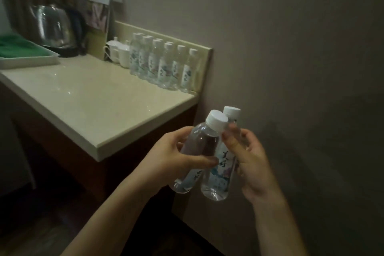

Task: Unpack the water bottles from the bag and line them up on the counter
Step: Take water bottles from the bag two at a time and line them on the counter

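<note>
Fingers point(182, 143) of the left hand point(166, 156) curl round 1 water bottle point(199, 145), thumb across its front, while the right hand point(249, 158) grips a 2nd bottle point(220, 172) with its thumb on the label. Both bottles are tilted, white caps up and to the right, their bodies touching just off the counter's point(93, 100) near corner, in front of the wall. On the counter, a group of matching bottles point(164, 64) stands upright against the backsplash in what looks like 2 rows, though the back row is dim and partly hidden. White cups point(120, 54) sit just beside them, then a steel kettle point(54, 27) and a tray point(29, 58) with a green cloth at the far left.
</note>
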`<move>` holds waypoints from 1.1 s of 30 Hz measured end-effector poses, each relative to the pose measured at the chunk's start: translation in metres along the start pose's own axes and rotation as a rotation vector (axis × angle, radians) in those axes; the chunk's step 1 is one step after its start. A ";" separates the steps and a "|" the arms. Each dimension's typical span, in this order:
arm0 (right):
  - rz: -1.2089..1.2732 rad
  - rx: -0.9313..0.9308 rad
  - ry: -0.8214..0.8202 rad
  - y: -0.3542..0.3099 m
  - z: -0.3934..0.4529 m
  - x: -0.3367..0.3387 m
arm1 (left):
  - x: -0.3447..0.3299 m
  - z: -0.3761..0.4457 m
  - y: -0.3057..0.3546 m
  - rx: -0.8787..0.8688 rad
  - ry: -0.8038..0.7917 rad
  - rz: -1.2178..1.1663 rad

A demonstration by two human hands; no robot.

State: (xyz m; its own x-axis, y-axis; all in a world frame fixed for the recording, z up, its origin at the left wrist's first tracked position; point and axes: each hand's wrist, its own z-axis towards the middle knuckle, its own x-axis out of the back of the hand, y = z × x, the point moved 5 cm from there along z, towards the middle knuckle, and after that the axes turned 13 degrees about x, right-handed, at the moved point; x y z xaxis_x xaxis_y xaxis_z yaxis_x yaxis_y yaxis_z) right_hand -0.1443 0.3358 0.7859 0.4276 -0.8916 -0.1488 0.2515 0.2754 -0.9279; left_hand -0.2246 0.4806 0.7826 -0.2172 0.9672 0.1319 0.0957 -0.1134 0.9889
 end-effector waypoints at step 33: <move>-0.021 0.261 0.206 0.096 0.246 -0.160 | 0.220 0.241 0.033 -0.070 0.295 0.222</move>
State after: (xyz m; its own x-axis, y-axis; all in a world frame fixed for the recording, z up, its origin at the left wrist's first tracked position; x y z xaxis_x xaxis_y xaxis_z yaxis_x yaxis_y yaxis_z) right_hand 0.0252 0.5934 0.8048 0.2420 -0.9446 -0.2217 0.4832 0.3155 -0.8167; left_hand -0.0355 0.7445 0.8280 -0.4697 0.8116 0.3474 0.1073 -0.3382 0.9350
